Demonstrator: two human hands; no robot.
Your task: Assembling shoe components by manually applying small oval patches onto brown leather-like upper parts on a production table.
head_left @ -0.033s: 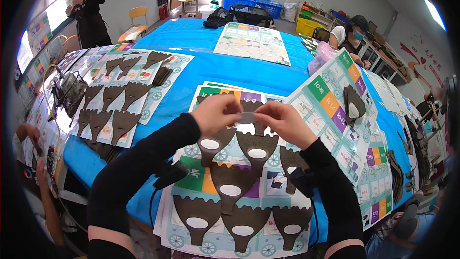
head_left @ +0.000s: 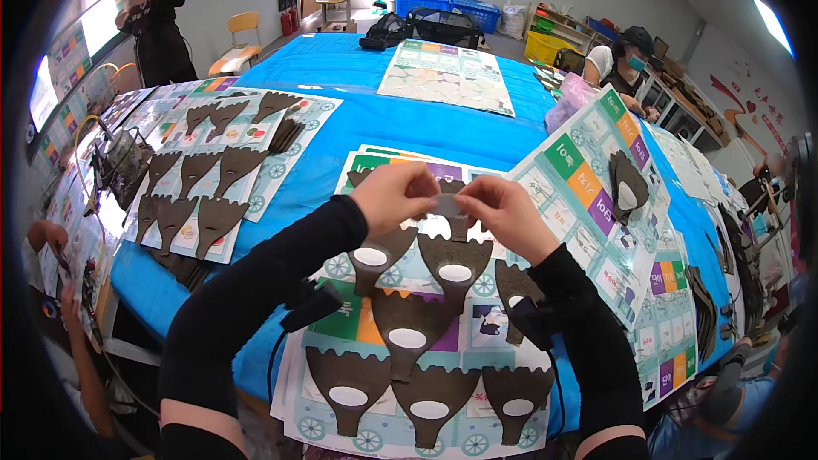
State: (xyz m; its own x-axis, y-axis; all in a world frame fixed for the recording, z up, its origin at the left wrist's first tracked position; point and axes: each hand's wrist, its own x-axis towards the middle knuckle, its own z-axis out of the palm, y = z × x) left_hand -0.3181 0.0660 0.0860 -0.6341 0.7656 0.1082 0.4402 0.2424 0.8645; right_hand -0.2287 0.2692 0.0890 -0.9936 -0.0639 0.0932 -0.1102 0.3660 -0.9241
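Black sleeves cover both forearms, which rise from the lower edge and meet over the middle of the table. The left hand is curled, its fingers pinched onto one end of a small grey strip. The right hand mirrors it, thumb and fingers closed on the strip's other end, so the strip hangs between the two hands, held above the sheet rather than lying on it. Both wrists are bent slightly inward, knuckles facing up.

Directly under the hands lies a printed sheet carrying rows of dark brown cutouts, each funnel-shaped with a white oval near its middle. A small black device is clipped at the left sleeve.

The sheet rests on a blue table. To the left, a second sheet bears more dark cutouts in rows. To the right, a sheet of coloured squares tilts upward, with one cutout on it. Further back lies a pale sheet.

A person in an apron stands at far left; another person sits beyond the table on the right.
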